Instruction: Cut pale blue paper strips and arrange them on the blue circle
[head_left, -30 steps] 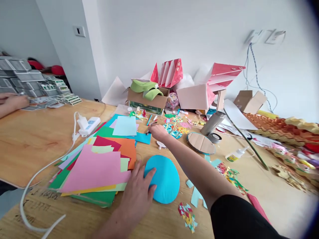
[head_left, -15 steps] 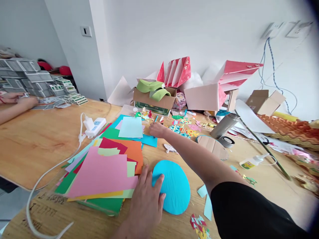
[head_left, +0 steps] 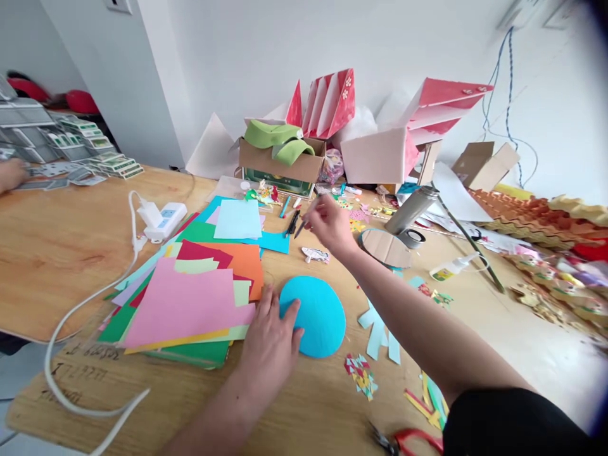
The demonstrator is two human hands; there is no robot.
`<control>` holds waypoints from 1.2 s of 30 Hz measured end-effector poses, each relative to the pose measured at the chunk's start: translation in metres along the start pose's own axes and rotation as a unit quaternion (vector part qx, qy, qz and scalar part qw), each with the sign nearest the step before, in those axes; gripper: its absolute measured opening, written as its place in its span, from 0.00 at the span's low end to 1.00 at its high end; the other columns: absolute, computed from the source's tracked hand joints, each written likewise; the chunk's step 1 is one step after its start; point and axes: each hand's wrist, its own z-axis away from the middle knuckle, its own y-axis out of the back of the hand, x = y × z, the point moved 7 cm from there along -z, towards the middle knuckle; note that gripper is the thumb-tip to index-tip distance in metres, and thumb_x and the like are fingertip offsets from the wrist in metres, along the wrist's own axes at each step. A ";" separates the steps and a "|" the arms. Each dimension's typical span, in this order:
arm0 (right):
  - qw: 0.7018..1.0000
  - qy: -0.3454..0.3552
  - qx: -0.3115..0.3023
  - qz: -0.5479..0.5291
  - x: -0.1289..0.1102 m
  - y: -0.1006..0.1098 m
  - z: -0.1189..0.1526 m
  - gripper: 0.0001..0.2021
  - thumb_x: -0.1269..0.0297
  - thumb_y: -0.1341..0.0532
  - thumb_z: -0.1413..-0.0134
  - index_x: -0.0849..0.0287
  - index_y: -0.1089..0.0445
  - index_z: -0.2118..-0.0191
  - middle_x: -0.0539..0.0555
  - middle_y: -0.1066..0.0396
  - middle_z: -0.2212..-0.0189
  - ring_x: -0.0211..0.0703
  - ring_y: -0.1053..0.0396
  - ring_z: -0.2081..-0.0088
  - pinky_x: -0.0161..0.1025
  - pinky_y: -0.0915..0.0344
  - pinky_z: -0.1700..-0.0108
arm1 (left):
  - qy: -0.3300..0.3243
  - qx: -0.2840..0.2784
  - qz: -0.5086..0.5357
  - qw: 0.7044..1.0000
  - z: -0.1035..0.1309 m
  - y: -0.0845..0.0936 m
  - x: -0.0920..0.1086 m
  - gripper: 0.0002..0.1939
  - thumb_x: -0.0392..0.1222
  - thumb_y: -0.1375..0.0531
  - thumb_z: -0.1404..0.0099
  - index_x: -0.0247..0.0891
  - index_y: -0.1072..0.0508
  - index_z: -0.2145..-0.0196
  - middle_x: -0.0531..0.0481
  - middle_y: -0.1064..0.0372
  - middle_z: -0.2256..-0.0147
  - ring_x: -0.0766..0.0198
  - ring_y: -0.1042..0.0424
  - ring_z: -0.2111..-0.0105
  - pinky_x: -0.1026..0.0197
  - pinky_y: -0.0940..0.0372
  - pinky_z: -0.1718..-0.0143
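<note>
My left hand [head_left: 273,332] lies flat with its fingers apart, thumb and forefinger on the left edge of a bright blue paper oval [head_left: 318,320]. Its other fingertips rest beside the stack of coloured paper [head_left: 180,304]. Farther out, my right hand [head_left: 330,221] is closed round a slim dark pen [head_left: 302,225], tip pointing down to the left above the table. Several black pens [head_left: 293,223] and a blue one [head_left: 285,206] lie just left of it. A small fish-shaped cutout [head_left: 315,254] is below this hand.
A white power strip [head_left: 165,221] with its cable lies at left. Red-handled pliers [head_left: 415,437] and paper scraps [head_left: 361,375] are in front. To the right are a cardboard oval [head_left: 386,247], a steel flask [head_left: 411,209], tape [head_left: 412,238] and a glue bottle [head_left: 449,269]. A co-worker's hand [head_left: 10,175] shows far left.
My right hand has drawn back and to the right, and a pen now shows in its fingers. My left hand stays at the blue oval. The view has tilted down.
</note>
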 end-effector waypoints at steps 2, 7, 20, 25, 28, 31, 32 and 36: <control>0.968 -0.118 0.045 -0.215 0.016 0.023 0.028 0.04 0.61 0.48 0.44 0.53 0.44 0.66 0.46 0.30 0.77 0.37 0.32 0.79 0.33 0.37 0.74 | -0.001 0.005 0.005 1.000 0.000 0.002 0.000 0.23 0.43 0.46 0.33 0.36 0.32 0.42 0.33 0.37 0.41 0.38 0.52 0.35 0.37 0.43 0.41; 0.882 -0.227 0.146 -0.386 0.037 0.073 0.085 0.10 0.59 0.41 0.51 0.53 0.44 0.68 0.44 0.31 0.80 0.35 0.35 0.83 0.32 0.38 0.80 | -0.002 0.012 0.014 1.000 0.000 0.003 -0.002 0.23 0.43 0.47 0.33 0.33 0.31 0.43 0.32 0.38 0.41 0.40 0.50 0.35 0.39 0.46 0.39; 0.962 -0.215 0.056 -0.160 0.013 0.106 0.177 0.17 0.50 0.45 0.37 0.58 0.29 0.58 0.51 0.28 0.78 0.41 0.27 0.74 0.39 0.31 0.67 | -0.026 -0.020 0.025 0.999 -0.001 -0.001 -0.010 0.37 0.52 0.35 0.42 0.35 0.38 0.39 0.34 0.44 0.36 0.40 0.54 0.34 0.38 0.49 0.37; 0.986 -0.029 -0.100 0.130 -0.016 0.068 0.193 0.12 0.66 0.50 0.33 0.59 0.31 0.54 0.58 0.23 0.63 0.48 0.26 0.59 0.47 0.34 0.52 | -0.032 -0.010 0.026 0.999 0.001 0.002 -0.007 0.37 0.50 0.36 0.41 0.34 0.39 0.38 0.33 0.40 0.39 0.41 0.52 0.34 0.41 0.48 0.37; 0.940 0.076 -0.139 0.301 -0.023 0.042 0.200 0.10 0.74 0.48 0.37 0.61 0.30 0.60 0.60 0.23 0.67 0.53 0.29 0.55 0.55 0.48 0.40 | -0.034 -0.017 0.011 0.999 0.000 0.003 -0.005 0.40 0.49 0.34 0.43 0.33 0.40 0.37 0.33 0.40 0.39 0.41 0.51 0.35 0.42 0.47 0.38; 0.909 0.089 -0.173 0.368 -0.015 0.026 0.202 0.11 0.79 0.48 0.42 0.61 0.30 0.63 0.59 0.23 0.70 0.53 0.29 0.55 0.56 0.55 0.36 | -0.027 -0.028 -0.002 0.999 -0.002 0.004 -0.004 0.40 0.49 0.33 0.44 0.33 0.39 0.38 0.33 0.38 0.40 0.40 0.49 0.35 0.43 0.45 0.38; 0.906 0.084 -0.184 0.372 -0.012 0.022 0.202 0.12 0.80 0.48 0.43 0.60 0.30 0.63 0.58 0.23 0.70 0.53 0.29 0.55 0.56 0.56 0.36 | -0.023 -0.030 -0.002 0.999 -0.003 0.004 -0.003 0.39 0.48 0.33 0.44 0.33 0.39 0.38 0.34 0.38 0.40 0.40 0.49 0.35 0.43 0.45 0.38; 0.908 0.058 -0.211 0.358 0.001 0.017 0.194 0.13 0.80 0.48 0.44 0.61 0.31 0.61 0.59 0.23 0.68 0.53 0.31 0.53 0.56 0.56 0.37 | -0.008 -0.025 0.007 1.000 -0.002 0.007 -0.003 0.36 0.47 0.34 0.43 0.34 0.37 0.39 0.33 0.38 0.40 0.42 0.46 0.36 0.43 0.45 0.39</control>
